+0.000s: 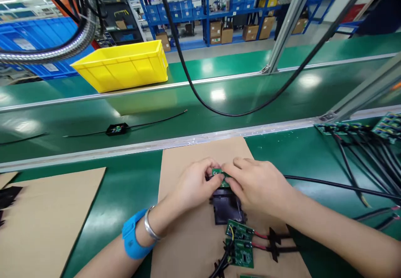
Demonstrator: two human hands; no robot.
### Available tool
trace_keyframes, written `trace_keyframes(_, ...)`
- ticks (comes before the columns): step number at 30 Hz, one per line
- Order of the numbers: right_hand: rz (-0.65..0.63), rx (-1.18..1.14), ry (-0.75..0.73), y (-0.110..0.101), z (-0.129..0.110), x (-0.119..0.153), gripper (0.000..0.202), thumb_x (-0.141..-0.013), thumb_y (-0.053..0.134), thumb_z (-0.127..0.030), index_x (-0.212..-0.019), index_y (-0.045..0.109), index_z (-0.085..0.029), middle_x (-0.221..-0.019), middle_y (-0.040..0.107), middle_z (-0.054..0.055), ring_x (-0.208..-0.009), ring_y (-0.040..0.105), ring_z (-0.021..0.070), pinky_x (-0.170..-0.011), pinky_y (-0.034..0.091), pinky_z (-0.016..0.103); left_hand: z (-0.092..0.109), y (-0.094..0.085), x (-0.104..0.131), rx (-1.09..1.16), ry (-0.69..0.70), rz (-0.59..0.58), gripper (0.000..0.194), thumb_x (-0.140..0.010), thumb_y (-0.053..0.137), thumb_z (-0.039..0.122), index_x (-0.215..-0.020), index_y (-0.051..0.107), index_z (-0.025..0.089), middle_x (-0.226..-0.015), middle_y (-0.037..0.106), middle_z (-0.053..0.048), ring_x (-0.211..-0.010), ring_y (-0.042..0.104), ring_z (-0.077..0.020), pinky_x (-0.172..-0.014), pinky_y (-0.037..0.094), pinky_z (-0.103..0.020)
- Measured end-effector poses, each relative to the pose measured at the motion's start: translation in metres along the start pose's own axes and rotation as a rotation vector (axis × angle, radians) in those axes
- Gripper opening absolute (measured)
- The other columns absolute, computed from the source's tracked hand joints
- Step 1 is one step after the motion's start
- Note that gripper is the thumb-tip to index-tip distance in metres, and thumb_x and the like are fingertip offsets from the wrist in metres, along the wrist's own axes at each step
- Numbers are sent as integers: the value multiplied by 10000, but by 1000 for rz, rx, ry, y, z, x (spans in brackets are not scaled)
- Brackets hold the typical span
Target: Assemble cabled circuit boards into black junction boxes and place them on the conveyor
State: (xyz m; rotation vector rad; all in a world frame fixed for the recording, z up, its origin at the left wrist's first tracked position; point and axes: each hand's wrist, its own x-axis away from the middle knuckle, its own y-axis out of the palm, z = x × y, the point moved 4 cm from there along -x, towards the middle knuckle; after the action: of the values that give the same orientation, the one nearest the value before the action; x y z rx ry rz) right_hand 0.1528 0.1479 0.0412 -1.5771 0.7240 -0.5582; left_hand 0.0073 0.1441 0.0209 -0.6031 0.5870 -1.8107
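My left hand (194, 186), with a blue band and a silver bangle on its wrist, pinches the left side of a small green circuit board (224, 184). From the other side my right hand (261, 184) grips the same board, its thumb and fingers closed on the edge. Much of the board is hidden by my fingers. Just below it, a black plastic case (228, 210) lies on a cardboard sheet (184, 236). Nearer to me are wired circuit boards (243, 253) with red and black leads. A black cable (328, 182) runs right from behind my right hand.
At the right sit several circuit boards (344, 128) with black cables. Another cardboard sheet (46, 211) lies left. On the belt beyond the metal rail rests a cabled black case (117, 129). A yellow bin (125, 69) stands farther back. A black cable (232, 114) hangs in front.
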Motion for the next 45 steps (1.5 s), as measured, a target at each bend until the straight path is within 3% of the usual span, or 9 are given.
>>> trace_keyframes(4,-63,-86,-55,17,24,-5,107,-925,524,-222,-931,631,-224,-814,638,18,-787,607,188,-572,297,288,-14,1,1,4,170,-72,408,-805,661,279,-1198,584,205,-1131,570,-67,-926,562,-192,-780,474,-308)
trace_keyframes(7,-110,-112,-89,25,24,-5,101,-934,516,-213,-897,610,-219,-794,634,7,-756,596,178,-577,281,300,-17,4,10,21,203,-139,461,-795,680,230,-1243,573,219,-1200,559,-68,-1086,543,-227,-963,443,-364)
trace_keyframes(12,-202,-234,-223,33,-1,10,86,-922,524,-181,-953,560,-253,-799,611,-23,-661,540,159,-554,240,316,-18,7,42,24,49,-235,478,-800,681,218,-1262,562,240,-1189,563,-46,-1067,557,-219,-974,459,-361)
trace_keyframes(16,-128,-263,-318,40,-12,20,146,-932,472,-121,-932,528,-256,-778,561,-24,-616,458,161,-553,212,330,-22,5,63,70,15,-245,605,-788,656,173,-1359,468,237,-1248,530,-57,-1112,540,-210,-997,459,-351)
trace_keyframes(19,-68,-247,-320,43,-14,19,94,-941,513,-177,-877,516,-245,-727,515,-26,-621,425,169,-572,221,328,-28,1,68,74,2,-219,629,-759,632,116,-1351,451,228,-1231,546,-56,-1064,562,-196,-933,492,-337)
trace_keyframes(24,-10,-200,-263,43,-19,15,130,-889,643,-299,-852,534,-240,-794,521,4,-766,455,210,-650,284,334,-38,-2,67,-1,-55,-172,394,-797,585,88,-1159,561,241,-914,654,10,-828,621,-176,-759,507,-308)
trace_keyframes(29,-13,-194,-222,48,-22,15,200,-835,700,-284,-814,506,-243,-934,521,30,-812,463,225,-665,323,347,-42,3,70,-90,9,-135,156,-863,530,111,-970,592,207,-917,658,-8,-834,625,-185,-744,489,-311)
trace_keyframes(38,-23,-271,-280,49,-26,15,159,-884,614,-175,-789,491,-209,-923,531,28,-851,486,219,-711,399,360,-27,-1,73,-319,45,-180,287,-800,439,24,-978,594,187,-916,631,-45,-787,619,-209,-710,503,-357)
trace_keyframes(45,2,-358,-311,47,-27,13,96,-850,618,-121,-804,544,-162,-883,537,45,-836,484,206,-721,436,343,-21,7,75,-426,134,21,224,-865,380,89,-880,566,213,-757,584,-20,-595,570,-196,-529,442,-312)
